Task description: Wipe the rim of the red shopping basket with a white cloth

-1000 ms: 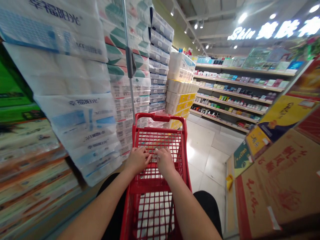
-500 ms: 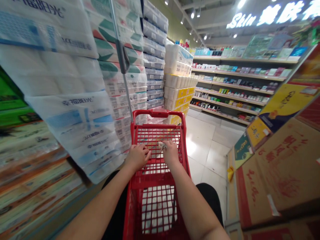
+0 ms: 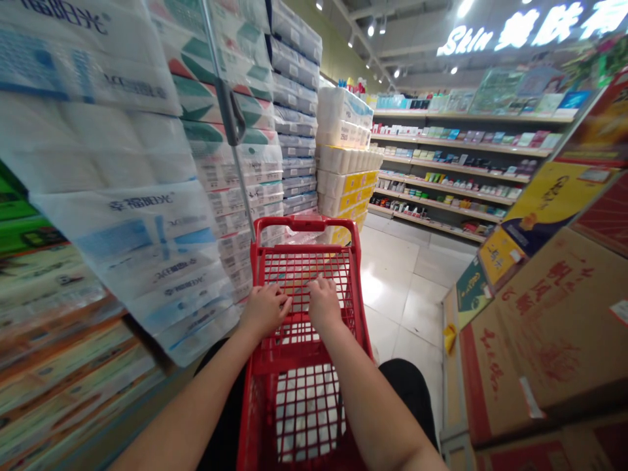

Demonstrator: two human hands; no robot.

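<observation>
A red mesh shopping basket (image 3: 305, 350) stands upright in front of me, between my dark-clad legs. My left hand (image 3: 267, 309) hovers over its left half, palm down, fingers loosely bent and a little apart, with nothing visible in it. My right hand (image 3: 324, 304) is above the mesh on the right, a short gap from the left one. Its fingers are curled inward, and whatever they hold is hidden from me. A grey pull rod with a dark grip (image 3: 229, 111) rises from the basket's far left corner.
Wrapped toilet-roll packs (image 3: 161, 242) and tissue packs (image 3: 235, 176) are stacked close on my left. Cardboard cartons (image 3: 554, 340) line the right. Pale floor tiles (image 3: 392, 275) lead to cosmetics shelves (image 3: 456, 154) at the back, under a lit sign (image 3: 534, 27).
A small whitish crumpled thing showed at my right fingertips before; now it is out of sight. My right hand has shifted slightly left. The view has turned a little.
</observation>
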